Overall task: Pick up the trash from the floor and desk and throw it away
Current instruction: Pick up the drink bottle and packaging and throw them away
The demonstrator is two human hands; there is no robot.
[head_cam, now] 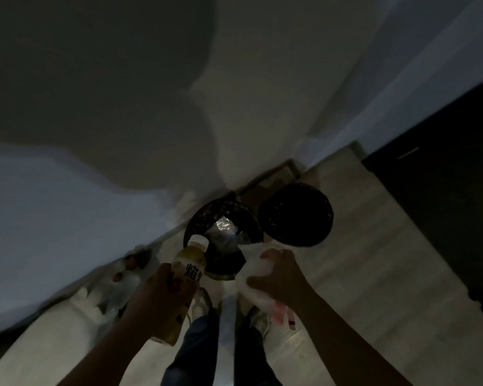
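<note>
Left grip (165, 299) clamps bottle (189, 263); long axis tilted, white cap (198, 242) pointing at bin (204, 215), over its near rim. Right grip (280, 277) clutches white wad (253, 268) at bin's near-right rim.

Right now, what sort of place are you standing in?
Probably the corner of a dim indoor room: a black bin and a second bin stand on pale wood floor by a white wall.

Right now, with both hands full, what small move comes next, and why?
Probably release the white-capped yellow plastic bottle: the left hand holds it at the rim of the open round black bin, so it should drop in.
</note>
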